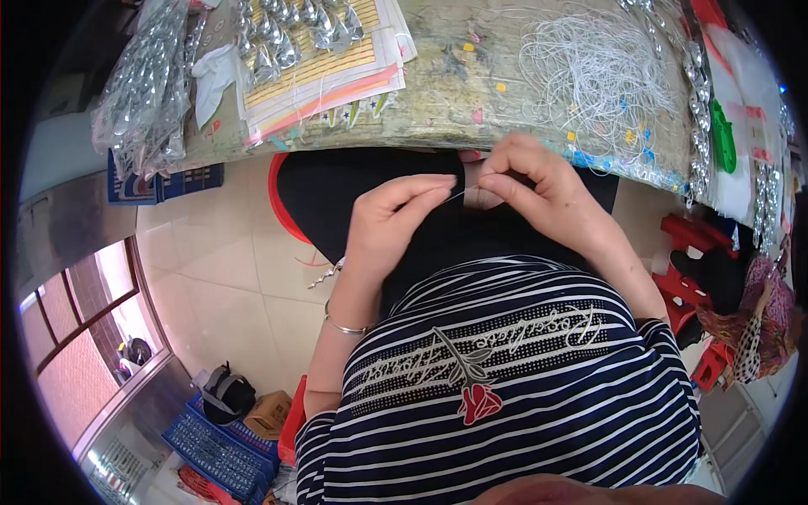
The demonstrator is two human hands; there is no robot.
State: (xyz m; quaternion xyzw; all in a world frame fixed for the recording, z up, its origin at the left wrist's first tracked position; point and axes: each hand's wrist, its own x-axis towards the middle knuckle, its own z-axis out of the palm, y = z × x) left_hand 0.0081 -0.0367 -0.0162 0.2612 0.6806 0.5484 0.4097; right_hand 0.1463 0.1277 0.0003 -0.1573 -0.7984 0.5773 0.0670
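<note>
Over my lap, just off the table's near edge, both hands are held up close to each other. My left hand is closed in a pinch, thumb against fingers. A thin pale cord runs from its fingertips across to my right hand, which is also closed, its thumb and curled fingers pinching the cord. A short silver twisted piece shows beside my left forearm. A loose tangle of white cord lies on the table, beyond my right hand.
Stacked papers with shiny silver twisted pieces lie on the worn table at left, beside a clear bag of silver pieces. A green tool is at right. Red stools and blue baskets stand on the floor.
</note>
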